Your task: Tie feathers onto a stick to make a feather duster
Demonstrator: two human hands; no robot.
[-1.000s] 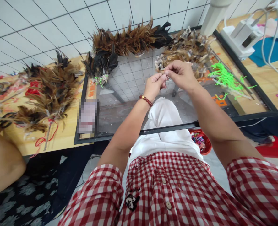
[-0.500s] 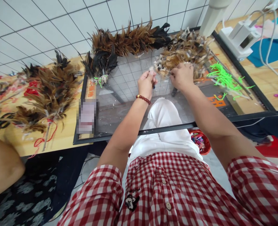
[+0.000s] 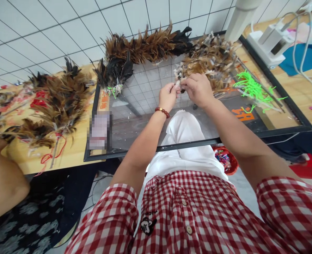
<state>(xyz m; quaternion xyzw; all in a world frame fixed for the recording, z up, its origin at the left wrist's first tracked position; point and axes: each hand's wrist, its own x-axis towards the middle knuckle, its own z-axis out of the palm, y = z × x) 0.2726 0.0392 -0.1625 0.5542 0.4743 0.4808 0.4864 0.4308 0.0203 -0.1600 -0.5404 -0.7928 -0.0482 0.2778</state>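
My left hand (image 3: 168, 97), with a beaded bracelet at the wrist, pinches the pale, fluffy ends of small feathers (image 3: 177, 84). Right against its fingertips, my right hand (image 3: 200, 90) is closed in a pinch on what looks like a feather, mostly hidden by the fingers. Both hands are above the glass tabletop (image 3: 145, 106). Just behind them lies a loose heap of brown and whitish feathers (image 3: 211, 53). Bright green ties (image 3: 247, 86) are piled to the right of my right hand.
A long brown feather bundle (image 3: 140, 46) lies along the wall, near a black feather bunch (image 3: 117, 72). More brown feathers (image 3: 63, 91) cover the wooden table at left, beside another person's arm (image 3: 6, 183). A power strip (image 3: 267, 46) stands at right; a red basket (image 3: 231, 165) is below.
My right hand has moved left and toward me from the feather heap to meet my left fingertips. The left hand has shifted slightly right and turned.
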